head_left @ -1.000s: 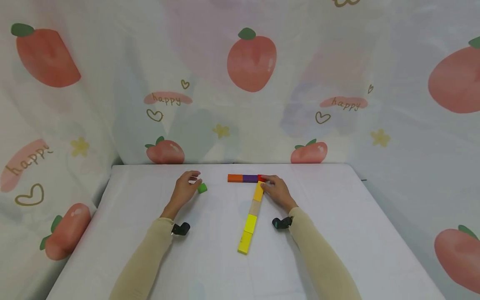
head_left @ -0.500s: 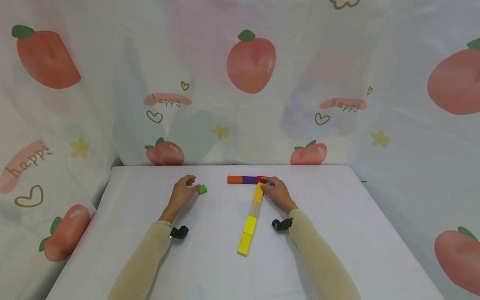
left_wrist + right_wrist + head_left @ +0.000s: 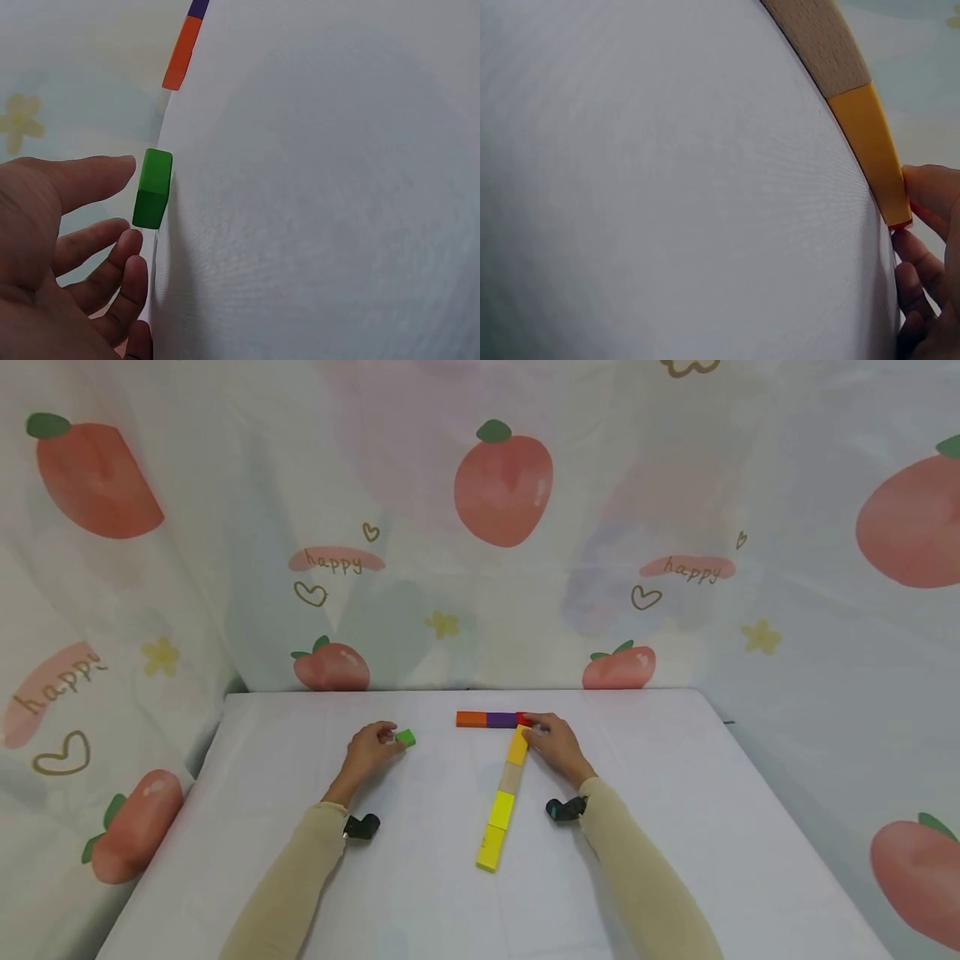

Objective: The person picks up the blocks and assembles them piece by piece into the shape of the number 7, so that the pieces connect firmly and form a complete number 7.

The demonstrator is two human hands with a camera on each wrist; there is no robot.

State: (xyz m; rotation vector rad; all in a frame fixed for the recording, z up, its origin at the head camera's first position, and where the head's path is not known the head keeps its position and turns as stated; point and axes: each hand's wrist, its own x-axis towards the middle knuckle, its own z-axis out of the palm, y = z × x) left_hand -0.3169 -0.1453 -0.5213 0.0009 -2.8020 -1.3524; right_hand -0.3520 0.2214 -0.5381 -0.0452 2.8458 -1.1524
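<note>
My left hand is beside a small green block on the white table. In the left wrist view, its thumb and loosely curled fingers lie close to the green block, with no firm grip showing. My right hand has thumb and fingers at the red block, seemingly pinching its right end, which they partly hide. The thumb is against the yellow-orange block just below. Left of the red block lie a purple block and an orange block, end to end.
From the yellow-orange block, a slanting row runs nearer through a plain wooden block and two yellow blocks. The white table ends at the back against a patterned cloth.
My left hand has drawn slightly nearer, and its raised fingers have come down and curled closer to the green block. The right hand and the rows of blocks stay in place.
</note>
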